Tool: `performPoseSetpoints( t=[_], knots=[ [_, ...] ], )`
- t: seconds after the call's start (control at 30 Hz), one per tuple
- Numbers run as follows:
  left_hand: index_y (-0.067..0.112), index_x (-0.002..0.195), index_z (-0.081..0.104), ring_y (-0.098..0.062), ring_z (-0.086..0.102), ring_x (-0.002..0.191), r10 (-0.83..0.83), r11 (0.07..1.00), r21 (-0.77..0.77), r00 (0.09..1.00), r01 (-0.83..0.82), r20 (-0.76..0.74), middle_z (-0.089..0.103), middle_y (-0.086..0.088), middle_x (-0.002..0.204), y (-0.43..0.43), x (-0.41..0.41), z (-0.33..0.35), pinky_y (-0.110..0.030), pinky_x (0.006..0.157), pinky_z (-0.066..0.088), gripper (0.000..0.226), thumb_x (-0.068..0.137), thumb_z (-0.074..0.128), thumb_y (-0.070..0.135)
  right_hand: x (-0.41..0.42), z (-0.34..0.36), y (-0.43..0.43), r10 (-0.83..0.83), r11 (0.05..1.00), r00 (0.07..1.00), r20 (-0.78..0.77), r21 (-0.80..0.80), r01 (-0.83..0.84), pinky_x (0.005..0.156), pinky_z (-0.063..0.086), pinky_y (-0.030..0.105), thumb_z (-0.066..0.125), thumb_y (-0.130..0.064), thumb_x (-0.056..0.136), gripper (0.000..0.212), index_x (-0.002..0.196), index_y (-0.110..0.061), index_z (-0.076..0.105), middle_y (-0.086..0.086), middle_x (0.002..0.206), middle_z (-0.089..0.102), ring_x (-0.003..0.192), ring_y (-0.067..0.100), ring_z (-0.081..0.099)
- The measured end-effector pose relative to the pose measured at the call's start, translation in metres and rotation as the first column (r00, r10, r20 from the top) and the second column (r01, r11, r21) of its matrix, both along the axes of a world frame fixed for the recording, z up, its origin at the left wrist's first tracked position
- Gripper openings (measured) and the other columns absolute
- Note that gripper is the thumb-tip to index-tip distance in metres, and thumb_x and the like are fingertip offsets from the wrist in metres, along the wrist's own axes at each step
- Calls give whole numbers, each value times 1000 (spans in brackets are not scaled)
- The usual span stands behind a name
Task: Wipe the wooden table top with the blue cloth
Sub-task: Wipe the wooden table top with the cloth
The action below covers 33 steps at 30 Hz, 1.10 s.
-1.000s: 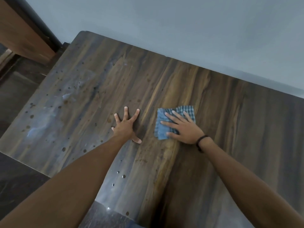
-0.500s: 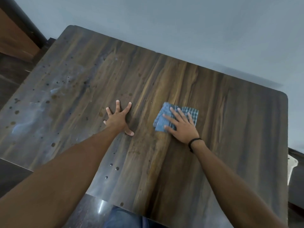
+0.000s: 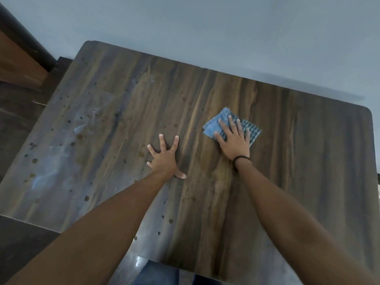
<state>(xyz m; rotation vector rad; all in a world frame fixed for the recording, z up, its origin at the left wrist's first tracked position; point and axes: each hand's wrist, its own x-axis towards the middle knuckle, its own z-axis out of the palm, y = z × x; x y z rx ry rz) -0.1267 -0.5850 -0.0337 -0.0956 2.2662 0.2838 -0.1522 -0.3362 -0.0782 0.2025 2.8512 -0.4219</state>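
Observation:
The dark wooden table top (image 3: 298, 161) fills most of the view, with dark spots and pale smears across its left part. A folded blue checked cloth (image 3: 218, 124) lies a little right of the table's middle. My right hand (image 3: 234, 140) presses flat on the cloth with straight, spread fingers; a black band circles its wrist. To the left of it, my left hand (image 3: 164, 159) rests flat on the bare wood, fingers spread, holding nothing.
A grey wall (image 3: 205, 27) runs along the table's far edge. Brown wooden furniture (image 3: 16, 64) stands at the upper left beside the table. Dark floor (image 3: 18, 243) shows past the left and near edges. My legs in blue cloth (image 3: 156, 274) are at the near edge.
My right hand has slid the cloth away from me and to the right across the wood. The left hand stays planted in the same spot. The camera view has shifted.

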Motion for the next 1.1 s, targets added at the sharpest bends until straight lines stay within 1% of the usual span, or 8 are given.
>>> performPoseSetpoints(
  t=[0.07,0.23,0.43,0.57,0.63,0.8,1.0,1.1],
  knots=[
    [51,150,-26,-52,-22,147,-26,1000,-8,1000,26,-3,-46,2,155,-1,0,2,-76,107,28,150,60,94,48,9,-3,-43,-145,989,989,-21,8,145,120,-8,53,20,-64,101,59,157,-47,9,-10,167,-3,154,20,-8],
    [39,153,-29,-58,-29,141,-200,980,13,978,199,53,-51,-8,151,-10,3,3,-75,111,24,146,68,90,45,63,3,-13,406,912,914,15,52,-406,123,1,53,21,-69,98,56,152,-57,9,-18,166,-1,154,15,-4],
    [30,153,-30,-59,-33,137,-393,919,7,917,393,72,-49,-12,152,-30,12,8,-69,114,19,146,71,90,38,74,2,-50,-222,975,975,5,16,222,120,-10,52,21,-65,100,59,156,-50,7,-12,166,-6,154,20,-9],
    [32,155,-28,-57,-30,140,-367,930,-6,930,368,29,-48,-10,153,-28,18,3,-68,115,18,145,71,90,36,131,3,-46,368,927,929,39,57,-370,122,-5,53,17,-68,100,58,155,-53,4,-15,165,-10,154,16,-12],
    [32,156,-26,-56,-28,142,-368,930,-1,930,368,3,-45,-9,155,-31,21,1,-67,116,19,145,70,91,37,135,6,-5,474,878,879,52,51,-476,123,-3,52,18,-72,98,58,153,-57,7,-18,165,-7,153,12,-13],
    [35,153,-31,-53,-29,143,-409,911,-62,913,408,6,-49,-6,153,-36,30,-5,-70,115,17,153,63,93,43,132,5,-41,-226,974,974,16,4,226,120,-12,51,23,-66,99,59,154,-53,8,-17,164,-8,154,18,-10],
    [38,152,-29,-52,-29,144,-393,916,-75,919,393,13,-49,-4,153,-34,30,-3,-69,115,18,154,61,95,43,198,1,-24,399,916,917,10,20,-400,122,-7,50,19,-70,99,57,153,-57,7,-17,166,-5,154,14,-9],
    [40,153,-27,-50,-29,144,-389,919,-57,921,390,15,-48,-2,154,-35,29,-1,-68,116,17,153,61,95,42,193,0,-1,107,994,994,8,21,-107,123,-3,50,25,-69,98,57,152,-59,10,-20,164,-3,154,14,-5]
  ],
)
